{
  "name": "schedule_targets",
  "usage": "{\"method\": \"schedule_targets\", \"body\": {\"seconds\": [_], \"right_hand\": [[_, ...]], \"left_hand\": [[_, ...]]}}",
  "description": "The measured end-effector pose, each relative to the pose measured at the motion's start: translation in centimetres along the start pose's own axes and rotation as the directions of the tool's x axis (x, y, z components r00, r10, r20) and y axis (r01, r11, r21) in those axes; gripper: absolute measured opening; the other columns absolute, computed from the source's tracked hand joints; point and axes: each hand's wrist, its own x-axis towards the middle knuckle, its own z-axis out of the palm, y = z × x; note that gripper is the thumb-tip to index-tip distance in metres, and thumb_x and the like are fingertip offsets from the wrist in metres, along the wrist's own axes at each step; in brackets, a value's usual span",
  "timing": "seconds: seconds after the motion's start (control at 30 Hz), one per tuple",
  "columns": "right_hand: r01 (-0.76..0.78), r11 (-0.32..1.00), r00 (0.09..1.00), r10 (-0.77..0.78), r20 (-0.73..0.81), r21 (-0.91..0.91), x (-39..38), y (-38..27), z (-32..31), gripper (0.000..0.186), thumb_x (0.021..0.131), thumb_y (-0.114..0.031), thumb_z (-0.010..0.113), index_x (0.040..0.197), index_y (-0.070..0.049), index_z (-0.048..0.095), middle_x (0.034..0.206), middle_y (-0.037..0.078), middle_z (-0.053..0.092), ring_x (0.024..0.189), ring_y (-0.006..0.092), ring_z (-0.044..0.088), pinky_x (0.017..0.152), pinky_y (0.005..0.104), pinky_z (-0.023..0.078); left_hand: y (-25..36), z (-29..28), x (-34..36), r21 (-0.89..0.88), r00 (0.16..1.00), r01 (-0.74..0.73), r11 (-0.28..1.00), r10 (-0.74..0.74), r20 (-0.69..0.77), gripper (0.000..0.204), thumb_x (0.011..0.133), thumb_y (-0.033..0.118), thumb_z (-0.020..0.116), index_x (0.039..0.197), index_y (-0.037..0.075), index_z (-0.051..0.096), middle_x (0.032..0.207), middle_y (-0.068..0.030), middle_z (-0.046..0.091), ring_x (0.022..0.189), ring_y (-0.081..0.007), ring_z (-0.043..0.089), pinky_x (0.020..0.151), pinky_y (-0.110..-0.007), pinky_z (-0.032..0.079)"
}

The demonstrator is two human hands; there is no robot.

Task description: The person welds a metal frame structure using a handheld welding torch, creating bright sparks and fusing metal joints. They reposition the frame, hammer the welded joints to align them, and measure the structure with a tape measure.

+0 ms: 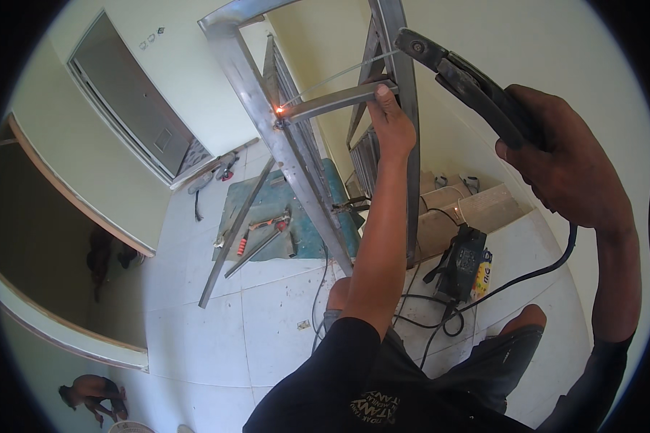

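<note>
An upright steel frame (297, 173) stands before me, with a short crossbar (332, 106) between its sides. My left hand (391, 123) grips the crossbar near its right end. My right hand (556, 159) is closed on a black electrode holder (440, 63), high at the right. A thin electrode rod (343, 72) runs from the holder down to the left joint of the crossbar, where a bright orange spark (279, 110) glows.
A welding machine (455, 267) with looping cables sits beside steps (498, 209). A green mat (339, 238) holds steel bars and tools (273, 222). A doorway (130, 101) and a dark opening are at left. Another person (94, 393) crouches at lower left.
</note>
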Motion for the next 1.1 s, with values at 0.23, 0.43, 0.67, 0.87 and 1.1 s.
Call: {"method": "schedule_targets", "body": {"seconds": [0.23,0.43,0.67,0.87,1.1], "right_hand": [[0.0,1.0,1.0,0.0,0.007,0.01,0.0,-0.1,0.0,0.053,0.089,-0.017,0.068,0.135,0.0,0.047,0.093,0.011,0.061,0.07,0.0123,0.057,0.061,0.0291,0.048],[0.069,0.998,0.998,-0.069,-0.013,0.005,0.1,0.8,0.2,0.055,0.09,-0.018,0.068,0.136,0.001,0.045,0.095,0.012,0.063,0.068,0.0118,0.057,0.058,0.0283,0.048],[-0.034,0.999,0.999,0.034,0.02,0.002,-0.1,-0.5,0.1,0.056,0.089,-0.019,0.068,0.136,0.0,0.045,0.098,0.013,0.063,0.069,0.0128,0.058,0.058,0.0289,0.049],[0.008,1.0,1.0,-0.007,0.015,-0.02,0.0,0.0,0.3,0.055,0.09,-0.018,0.068,0.136,0.001,0.044,0.097,0.013,0.062,0.069,0.0126,0.058,0.058,0.0287,0.048],[0.069,0.997,0.997,-0.07,-0.03,-0.029,-0.3,-0.1,0.2,0.046,0.087,-0.024,0.065,0.124,0.002,0.056,0.105,0.018,0.06,0.087,0.024,0.061,0.079,0.0362,0.048]], "left_hand": [[0.2,0.0,0.0,-0.02,1.0,0.002,1.0,-0.002,0.004,0.069,0.101,0.058,0.032,0.134,-0.003,0.038,0.123,-0.0151,0.047,0.115,-0.0246,0.044,0.105,-0.036,0.032],[0.7,0.6,0.0,-0.047,0.999,-0.042,0.998,0.041,-0.018,0.064,0.102,0.056,0.03,0.127,-0.002,0.038,0.111,-0.0108,0.047,0.106,-0.0199,0.045,0.097,-0.033,0.036],[0.5,0.2,0.1,-0.052,0.998,-0.061,0.997,0.061,-0.008,0.061,0.102,0.057,0.032,0.124,0.0,0.041,0.109,-0.0099,0.047,0.103,-0.0191,0.045,0.097,-0.032,0.035],[0.1,0.2,0.2,-0.105,0.998,-0.056,0.993,0.059,0.021,0.064,0.101,0.058,0.033,0.126,-0.001,0.04,0.112,-0.0117,0.047,0.107,-0.0211,0.044,0.099,-0.034,0.034],[0.1,0.3,0.0,-0.056,1.0,-0.009,0.998,0.008,-0.009,0.067,0.1,0.058,0.034,0.13,-0.002,0.04,0.117,-0.0137,0.048,0.109,-0.023,0.045,0.101,-0.035,0.034]]}}
